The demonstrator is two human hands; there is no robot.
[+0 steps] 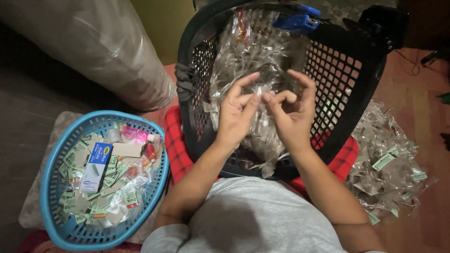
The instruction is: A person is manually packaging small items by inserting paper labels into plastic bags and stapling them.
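On the left, a round blue plastic basket (51, 187) holds green paper slips. Over the black plastic mesh basket (347, 70) of clear wrappers, the left hand (236, 112) and right hand (290, 112) meet, fingertips pinching one small clear plastic packet (259, 91) between them. It looks feather-light, limp, crinkly and slippery; best pinched at its edges. More packets (389, 164) lie heaped far right.

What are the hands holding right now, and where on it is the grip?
Both hands, left hand and right hand, pinch a small clear plastic packet between their fingertips over the black basket. The exact part pinched cannot be told.
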